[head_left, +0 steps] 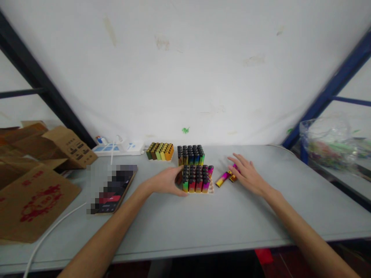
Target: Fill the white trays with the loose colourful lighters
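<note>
A tray of upright black-topped lighters stands at the middle of the table; its right edge shows bare tray holes. My left hand curves round the left side of this tray, thumb at the front corner and fingers partly hidden behind it. To the right, my right hand has its fingers spread over some loose lighters, touching or just above them. One loose pink-and-yellow lighter lies beside its fingertips. Behind the front tray stands another group of black-topped lighters.
Yellow-topped lighters stand at the back, near a white power strip. At left are a phone, cardboard boxes and a white cable. A clear plastic bag is at the far right, by a blue post.
</note>
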A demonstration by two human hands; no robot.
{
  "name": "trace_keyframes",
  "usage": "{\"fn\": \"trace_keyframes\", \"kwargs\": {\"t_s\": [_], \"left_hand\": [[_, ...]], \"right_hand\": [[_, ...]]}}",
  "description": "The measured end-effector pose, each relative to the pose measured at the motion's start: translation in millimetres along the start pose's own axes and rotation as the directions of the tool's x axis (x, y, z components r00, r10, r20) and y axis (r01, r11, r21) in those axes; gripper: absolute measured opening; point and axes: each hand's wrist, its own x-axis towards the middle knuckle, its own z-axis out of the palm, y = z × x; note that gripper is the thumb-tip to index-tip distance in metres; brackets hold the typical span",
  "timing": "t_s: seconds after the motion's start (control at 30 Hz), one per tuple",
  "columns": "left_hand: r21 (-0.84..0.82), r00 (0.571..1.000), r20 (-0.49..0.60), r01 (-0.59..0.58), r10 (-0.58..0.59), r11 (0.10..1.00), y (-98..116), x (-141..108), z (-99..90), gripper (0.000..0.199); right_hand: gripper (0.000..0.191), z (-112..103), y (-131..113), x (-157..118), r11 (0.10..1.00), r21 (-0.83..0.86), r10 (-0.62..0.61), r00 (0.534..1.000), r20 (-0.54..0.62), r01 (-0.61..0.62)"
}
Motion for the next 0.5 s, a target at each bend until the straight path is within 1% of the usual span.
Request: {"fn": "trace_keyframes", "kwargs": {"t_s": [0.07, 0.1, 0.2, 0.27, 0.33, 0.4, 0.5], "left_hand": [[-0.004, 1.000, 0.009, 0.013, -0.013, 1.000, 1.1, 0.1, 0.0, 0.066], [-0.001, 1.000, 0.012, 0.021, -0.021, 1.000, 2.0, 0.1, -0.1, 0.065], [0.011, 0.999, 0.018, 0.039, -0.039, 0.999, 5.1, -0.1, -0.7, 0.064], [0.012, 0.999, 0.024, 0.039, -0.039, 0.999, 6.5, -0.2, -1.3, 0.064], [0.012, 0.999, 0.030, 0.039, -0.039, 0.999, 7.0, -0.3, -1.7, 0.065], [0.029, 0.999, 0.032, 0.043, -0.044, 0.999, 6.4, -0.2, -1.9, 0.067], [0.046, 0.999, 0.035, 0.040, -0.041, 0.998, 4.6, 0.1, -1.8, 0.069]], "right_hand": [[0.068, -5.5, 7.4, -0.1, 0.997, -0.021, 0.074, 0.993, -0.090, -0.076], [0.070, -6.7, 9.2, -1.7, 0.993, -0.033, 0.113, 0.987, -0.112, -0.118], [0.077, -3.5, 6.9, -11.5, 0.974, -0.073, 0.207, 0.970, -0.126, -0.217], [0.076, 2.1, 3.1, -18.7, 0.971, -0.071, 0.219, 0.967, -0.126, -0.229], [0.075, 7.0, 1.7, -23.0, 0.976, -0.001, 0.214, 0.967, -0.136, -0.216], [0.075, 9.0, 3.2, -23.6, 0.973, 0.127, 0.213, 0.962, -0.170, -0.193], [0.078, 6.2, 5.6, -20.4, 0.919, 0.367, 0.240, 0.944, -0.226, -0.146]]}}
